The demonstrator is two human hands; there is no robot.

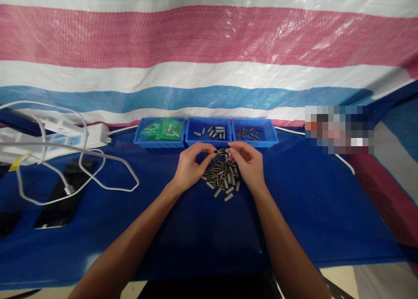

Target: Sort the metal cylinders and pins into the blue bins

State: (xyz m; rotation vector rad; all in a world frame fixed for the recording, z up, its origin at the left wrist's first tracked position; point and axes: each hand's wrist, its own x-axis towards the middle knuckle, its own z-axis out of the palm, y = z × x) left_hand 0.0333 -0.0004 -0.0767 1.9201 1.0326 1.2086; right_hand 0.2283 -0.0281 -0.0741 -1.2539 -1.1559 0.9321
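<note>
A loose pile of small grey sleeves and thin dark pins (222, 177) lies on the blue table cover (294, 212). Both hands hover over the far end of this pile. My left hand (191, 166) pinches a small dark piece between thumb and fingertips. My right hand (248, 162) is also curled in a pinch, its fingertips meeting those of the left; what it holds is too small to make out. Just behind the hands stand three blue bins in a row: the left bin (160, 133) holds green bags, the middle bin (209, 132) grey sleeves, the right bin (254, 132) thin pins.
At the left lie a white power strip (78, 136), looping white cables (98, 177) and a dark phone (62, 194). A striped red, white and blue tarp (209, 51) hangs behind the bins. The table's front edge runs near the bottom of the view.
</note>
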